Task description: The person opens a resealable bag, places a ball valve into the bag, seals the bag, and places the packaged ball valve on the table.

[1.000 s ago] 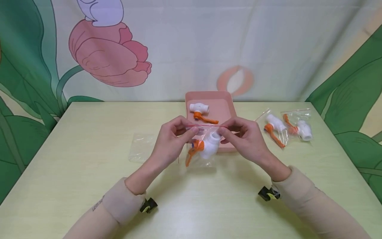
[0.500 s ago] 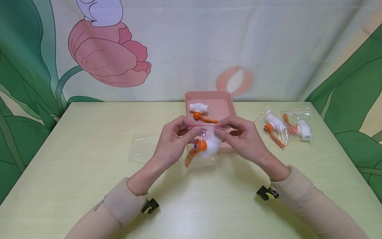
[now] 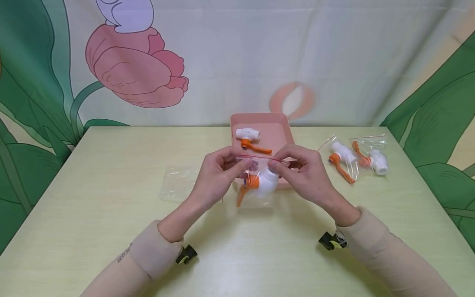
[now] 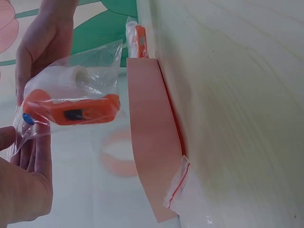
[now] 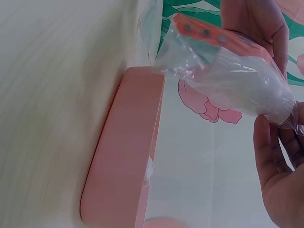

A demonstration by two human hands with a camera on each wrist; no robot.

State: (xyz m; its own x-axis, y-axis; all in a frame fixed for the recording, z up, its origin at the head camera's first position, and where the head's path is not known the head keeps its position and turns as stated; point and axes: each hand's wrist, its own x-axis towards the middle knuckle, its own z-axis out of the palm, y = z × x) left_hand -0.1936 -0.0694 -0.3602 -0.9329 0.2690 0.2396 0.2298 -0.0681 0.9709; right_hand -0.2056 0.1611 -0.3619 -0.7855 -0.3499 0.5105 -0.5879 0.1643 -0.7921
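My left hand [image 3: 219, 173] and right hand [image 3: 306, 171] pinch the red-striped top edge of a clear zip bag [image 3: 256, 202], one at each side. Inside the bag hangs a white ball valve [image 3: 266, 183] with an orange lever handle [image 3: 243, 194]. Both hands hold it above the front of the pink tray [image 3: 274, 117]. In the left wrist view the bagged valve's orange handle [image 4: 85, 110] and its blue end show through the film. From the right wrist view, the white valve body [image 5: 256, 88] lies near the right fingertips, behind the plastic.
Another white valve [image 3: 248, 134] with an orange handle lies unbagged in the tray. A flat clear bag [image 3: 176, 185] rests on the table to the left. Two bagged valves, one bagged valve [image 3: 342, 159] and a second bagged valve [image 3: 375, 161], lie at the right.
The bag and valve have shifted slightly to the right, and the left hand has moved a little right along the top edge. Both hands keep their pinch throughout.
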